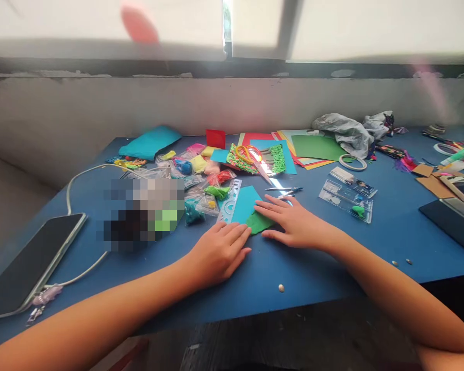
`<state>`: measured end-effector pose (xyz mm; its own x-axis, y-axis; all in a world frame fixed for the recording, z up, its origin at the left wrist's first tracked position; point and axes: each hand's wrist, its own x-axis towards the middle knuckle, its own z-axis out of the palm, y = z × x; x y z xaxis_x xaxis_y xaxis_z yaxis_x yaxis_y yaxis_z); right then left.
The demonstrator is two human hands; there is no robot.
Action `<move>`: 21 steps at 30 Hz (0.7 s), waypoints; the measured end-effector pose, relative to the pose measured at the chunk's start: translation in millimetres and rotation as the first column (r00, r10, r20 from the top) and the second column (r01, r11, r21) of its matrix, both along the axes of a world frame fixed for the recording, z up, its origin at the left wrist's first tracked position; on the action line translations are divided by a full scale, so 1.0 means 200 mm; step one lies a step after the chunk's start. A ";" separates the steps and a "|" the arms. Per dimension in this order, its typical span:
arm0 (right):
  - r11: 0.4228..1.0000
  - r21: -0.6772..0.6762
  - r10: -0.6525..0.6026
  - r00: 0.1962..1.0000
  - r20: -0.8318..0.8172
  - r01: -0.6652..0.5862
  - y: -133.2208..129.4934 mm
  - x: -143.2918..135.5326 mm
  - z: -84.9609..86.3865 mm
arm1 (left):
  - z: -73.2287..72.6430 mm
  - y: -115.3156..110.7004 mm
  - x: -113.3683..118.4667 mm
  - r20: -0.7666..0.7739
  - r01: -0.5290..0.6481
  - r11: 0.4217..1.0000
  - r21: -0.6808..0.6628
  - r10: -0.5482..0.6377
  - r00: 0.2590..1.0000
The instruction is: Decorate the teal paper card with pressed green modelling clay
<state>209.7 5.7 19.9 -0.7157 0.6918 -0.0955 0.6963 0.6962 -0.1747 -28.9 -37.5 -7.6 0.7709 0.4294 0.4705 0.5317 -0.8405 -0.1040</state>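
Observation:
A small green piece (260, 222) lies on the blue table between my hands, over the lower edge of a light blue paper (248, 202). My left hand (221, 251) rests palm down at its left side, fingers stretched out, fingertips at its edge. From the right, my right hand (288, 221) lies flat with fingers spread, its fingers over the green piece's right side. A clear ruler (230, 202) lies along the blue paper's left edge. Just beyond my right hand are pens (284, 189). Orange-handled scissors (255, 159) rest on a colourful clay-covered piece (276, 158).
Bags of coloured clay (195, 206) sit left of the ruler. A phone (34, 263) with a white cord lies at the far left. Coloured sheets (319, 148), a tape roll (352, 163) and clear packets (346, 198) are at the right. A small shell-like bit (281, 288) lies near the front edge.

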 end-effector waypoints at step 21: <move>0.868 0.478 0.321 0.887 -0.331 -0.136 -0.03 -0.11 -0.13 | -0.02 0.01 -0.02 0.202 -0.069 0.984 -0.164 0.102 0.974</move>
<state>188.4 -0.6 -6.9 -0.7711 0.4069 0.4897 0.4464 0.8940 -0.0400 -32.3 -36.2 -12.0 0.6203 0.5696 0.5393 0.5979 -0.7883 0.1449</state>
